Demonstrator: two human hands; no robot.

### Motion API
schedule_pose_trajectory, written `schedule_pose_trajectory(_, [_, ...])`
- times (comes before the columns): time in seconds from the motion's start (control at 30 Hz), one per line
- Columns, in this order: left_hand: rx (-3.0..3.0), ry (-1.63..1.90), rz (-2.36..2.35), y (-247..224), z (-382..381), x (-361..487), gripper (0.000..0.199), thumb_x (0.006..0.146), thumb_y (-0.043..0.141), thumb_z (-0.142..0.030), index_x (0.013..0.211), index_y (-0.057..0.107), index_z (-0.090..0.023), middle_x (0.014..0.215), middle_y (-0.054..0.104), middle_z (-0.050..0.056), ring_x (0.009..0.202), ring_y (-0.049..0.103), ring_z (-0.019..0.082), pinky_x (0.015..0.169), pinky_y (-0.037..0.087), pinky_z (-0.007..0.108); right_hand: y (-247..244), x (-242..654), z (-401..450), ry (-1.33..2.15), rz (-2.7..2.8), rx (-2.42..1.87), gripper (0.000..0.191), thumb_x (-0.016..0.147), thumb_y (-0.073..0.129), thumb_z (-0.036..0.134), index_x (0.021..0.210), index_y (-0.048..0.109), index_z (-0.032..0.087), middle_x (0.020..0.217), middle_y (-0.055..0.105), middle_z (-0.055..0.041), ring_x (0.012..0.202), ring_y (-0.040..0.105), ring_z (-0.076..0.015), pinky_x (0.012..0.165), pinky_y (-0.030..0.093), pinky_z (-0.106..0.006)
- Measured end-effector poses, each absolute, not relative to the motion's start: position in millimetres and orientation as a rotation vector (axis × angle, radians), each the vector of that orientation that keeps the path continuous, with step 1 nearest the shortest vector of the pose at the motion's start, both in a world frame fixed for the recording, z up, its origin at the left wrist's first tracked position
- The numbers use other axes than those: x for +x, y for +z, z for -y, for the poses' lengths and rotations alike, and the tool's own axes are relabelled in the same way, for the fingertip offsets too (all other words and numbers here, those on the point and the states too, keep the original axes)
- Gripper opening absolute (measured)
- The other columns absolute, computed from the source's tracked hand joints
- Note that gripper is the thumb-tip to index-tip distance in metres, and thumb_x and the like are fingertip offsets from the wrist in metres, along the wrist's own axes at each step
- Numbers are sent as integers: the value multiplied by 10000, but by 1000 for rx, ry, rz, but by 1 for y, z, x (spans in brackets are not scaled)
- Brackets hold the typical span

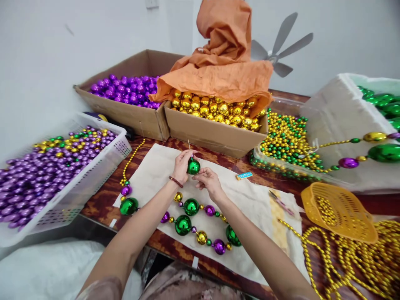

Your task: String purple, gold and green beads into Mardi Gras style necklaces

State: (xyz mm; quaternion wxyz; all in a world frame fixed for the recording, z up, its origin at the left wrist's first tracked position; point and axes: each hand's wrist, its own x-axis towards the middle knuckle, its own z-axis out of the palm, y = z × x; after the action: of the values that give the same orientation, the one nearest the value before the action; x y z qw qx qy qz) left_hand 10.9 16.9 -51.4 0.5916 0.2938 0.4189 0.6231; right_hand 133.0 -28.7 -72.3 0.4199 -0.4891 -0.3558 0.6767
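My left hand (180,170), wearing a beaded bracelet (176,181), is closed round a thin needle (189,144) that points up from the fingertips. Against those fingers rests a large shiny green bead (193,166). Just right of this bead, my right hand (207,181) is pinched; whatever lies between its fingertips is too small to make out. Below both hands a strand of green, purple and gold beads (183,225) curves over a white cloth (250,225). Its left part, with a green bead (128,206), leads to a string of small gold beads (128,163).
Cardboard boxes of purple balls (125,91) and gold balls (215,110) stand behind, an orange cloth (218,79) over the latter. A white basket (103,156) is left. Right are a clear bin (283,168), yellow basket (350,208), gold bead strings (350,266) and scissors (283,203).
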Motion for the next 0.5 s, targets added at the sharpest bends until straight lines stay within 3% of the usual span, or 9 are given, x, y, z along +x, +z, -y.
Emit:
schedule_pose_trajectory(0.1, [720, 1450, -1018, -56, -22, 14, 246, 711, 718, -381, 802, 693, -153, 621, 579, -32, 590, 613, 115, 559, 452, 223, -69, 146, 23, 1719, 1036, -1267, 336, 580, 767, 351, 805, 567, 201, 703, 737, 12, 395, 614, -112, 349, 410, -167])
schedule_pose_trajectory(0.3, [1042, 1176, -1040, -59, -23, 16, 229, 726, 677, -384, 733, 680, -155, 611, 611, -17, 569, 586, 118, 571, 451, 236, -52, 167, -12, 1377, 1131, -1264, 300, 688, 718, 446, 832, 680, 185, 752, 718, 10, 394, 570, -72, 322, 344, -156])
schedule_pose_trajectory(0.4, [1269, 1037, -1051, -58, -23, 18, 232, 747, 639, -359, 628, 643, -160, 608, 636, -6, 584, 558, 114, 590, 442, 232, -47, 165, -27, 1357, 1157, -1214, 286, 663, 741, 440, 755, 691, 174, 614, 668, 26, 373, 522, -74, 315, 312, -167])
schedule_pose_trajectory(0.5, [1355, 891, -1013, -58, -23, 15, 212, 754, 635, -355, 704, 691, -157, 617, 659, 0, 614, 584, 126, 629, 455, 239, -48, 170, -33, 1263, 1030, -1210, 269, 668, 755, 431, 674, 660, 179, 519, 599, 50, 375, 510, -73, 334, 327, -165])
